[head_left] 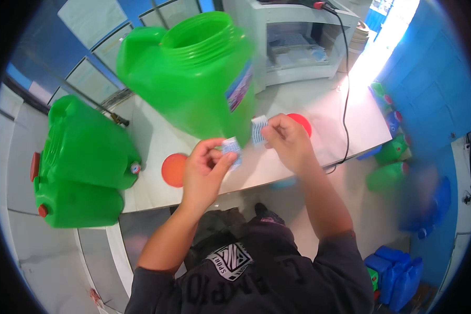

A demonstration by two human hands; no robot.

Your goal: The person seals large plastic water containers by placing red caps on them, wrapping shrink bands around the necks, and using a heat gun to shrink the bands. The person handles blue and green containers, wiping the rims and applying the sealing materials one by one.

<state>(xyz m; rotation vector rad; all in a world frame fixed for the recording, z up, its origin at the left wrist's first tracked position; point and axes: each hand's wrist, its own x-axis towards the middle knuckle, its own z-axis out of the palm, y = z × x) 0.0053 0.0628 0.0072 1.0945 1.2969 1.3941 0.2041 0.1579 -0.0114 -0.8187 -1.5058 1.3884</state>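
My left hand [201,166] is closed, pinching a small white-and-blue printed packet [231,150] between thumb and fingers. A similar packet [258,131], with blue wavy stripes, is pinched in my right hand [288,138]. The two packets are held apart, in front of a large green plastic jug [209,89]. That jug stands upright on the white table with its wide threaded mouth open and a label on its side. An orange-red round lid [174,170] lies beside my left hand. Partly hidden behind my right hand is a red round lid [302,123].
Green containers with red caps [89,152] stand at the table's left end. A white cabinet [298,44] with a glass front is at the back, and a black cable [346,94] hangs across the table's right side. Blue containers [397,277] sit on the floor at lower right.
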